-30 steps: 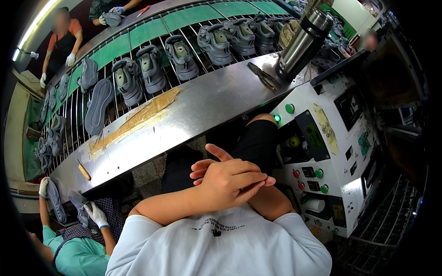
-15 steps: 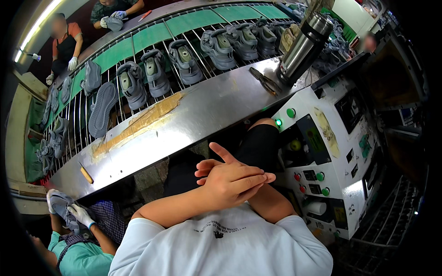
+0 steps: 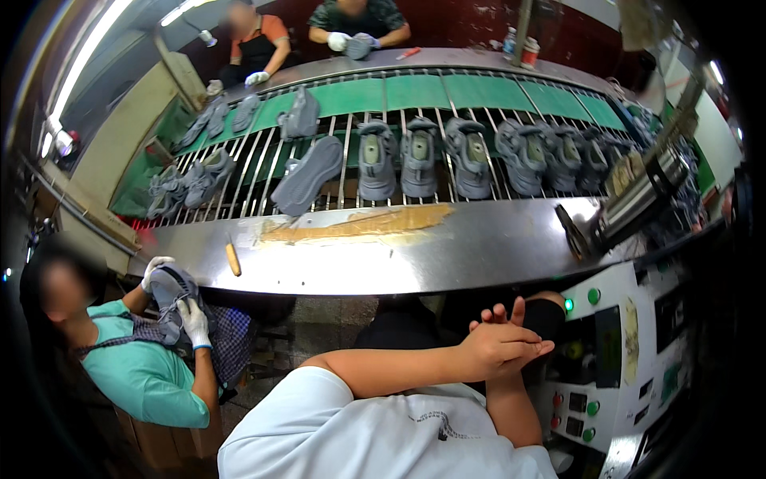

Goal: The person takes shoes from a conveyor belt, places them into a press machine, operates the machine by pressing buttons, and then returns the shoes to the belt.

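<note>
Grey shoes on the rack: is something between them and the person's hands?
Only the steel table top lies between the joined left hand and right hand and the grey shoes; nothing stands on that stretch.

A steel workbench [image 3: 479,255] runs across the middle, with a yellowish glue smear [image 3: 359,225] on its top and a small yellow tool [image 3: 232,259] lying toward its left end. Just beyond the workbench, grey shoes [image 3: 419,156] sit in a row on a barred conveyor [image 3: 351,104]. Below the workbench's left end, a co-worker in a teal shirt [image 3: 140,375] holds a grey shoe [image 3: 167,299] in white-gloved hands.
</note>
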Demonstrator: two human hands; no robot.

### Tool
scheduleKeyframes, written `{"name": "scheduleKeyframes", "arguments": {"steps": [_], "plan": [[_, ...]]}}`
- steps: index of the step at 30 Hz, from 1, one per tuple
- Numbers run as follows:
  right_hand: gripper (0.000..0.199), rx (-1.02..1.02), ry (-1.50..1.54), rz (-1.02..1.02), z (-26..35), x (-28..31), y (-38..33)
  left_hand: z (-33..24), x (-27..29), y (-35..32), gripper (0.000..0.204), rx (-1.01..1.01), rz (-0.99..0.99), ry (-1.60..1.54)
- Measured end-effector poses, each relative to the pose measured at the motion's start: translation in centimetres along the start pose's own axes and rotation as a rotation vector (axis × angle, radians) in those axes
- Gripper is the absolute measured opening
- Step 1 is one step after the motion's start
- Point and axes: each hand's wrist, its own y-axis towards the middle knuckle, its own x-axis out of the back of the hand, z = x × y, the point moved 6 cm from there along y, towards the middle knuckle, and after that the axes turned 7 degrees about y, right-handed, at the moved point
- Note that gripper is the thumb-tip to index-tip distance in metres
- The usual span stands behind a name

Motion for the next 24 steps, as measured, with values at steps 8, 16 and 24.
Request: {"name": "scheduleKeyframes", "arguments": {"steps": [8,16,24], "plan": [[0.021,-0.034,-0.547,-0.443,2.6,4.2,0.3,10.6,-1.9,8.3,0.018,-0.765,0.306,-0.867],[0.015,0.056,-0.919,-1.016,10.9,10.8,-5.4,37.9,-11.9,26.3,0.07,-0.349,0.092,0.393],[0.018,0.096,-0.91,-1.083,11.8,13.9,-8.1,45.3,-16.0,32.9,0.098,-0.175,0.488,0.978]]}}
